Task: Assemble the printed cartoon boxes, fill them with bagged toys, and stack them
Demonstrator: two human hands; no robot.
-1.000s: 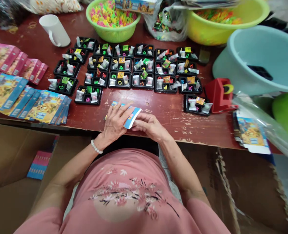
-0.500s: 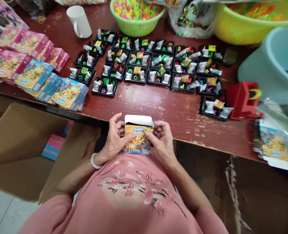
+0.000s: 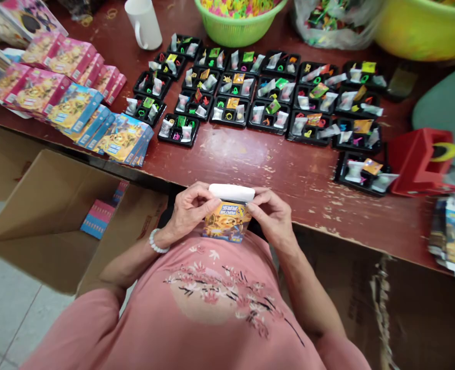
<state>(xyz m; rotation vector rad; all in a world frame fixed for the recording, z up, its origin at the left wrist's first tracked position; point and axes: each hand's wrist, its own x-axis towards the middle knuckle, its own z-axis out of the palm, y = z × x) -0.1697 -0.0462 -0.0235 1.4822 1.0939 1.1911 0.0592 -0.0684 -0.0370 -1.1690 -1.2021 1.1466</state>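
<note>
A small printed cardboard box (image 3: 226, 223), yellow and blue, is held between my two hands at the table's front edge, close to my body. Its white end flap stands raised at the top. My left hand (image 3: 192, 208) grips the box's upper left corner, thumb on the front near the flap. At the upper right corner my right hand (image 3: 272, 216) pinches the box the same way. Beyond the hands, rows of black trays (image 3: 230, 114) hold small bright plastic pieces and little packets. What is inside the box is hidden.
Pink boxes (image 3: 42, 95) and blue boxes (image 3: 121, 137) are stacked at left, above an open carton (image 3: 46, 221). A white mug (image 3: 145, 25), a green basket (image 3: 239, 31) and a yellow tub (image 3: 423, 33) stand behind. A red tape dispenser (image 3: 418, 159) is at right.
My fingers have moved up to the box's top corners beside the flap, which now tilts more toward me. The whole view has shifted, with the table's things appearing further right.
</note>
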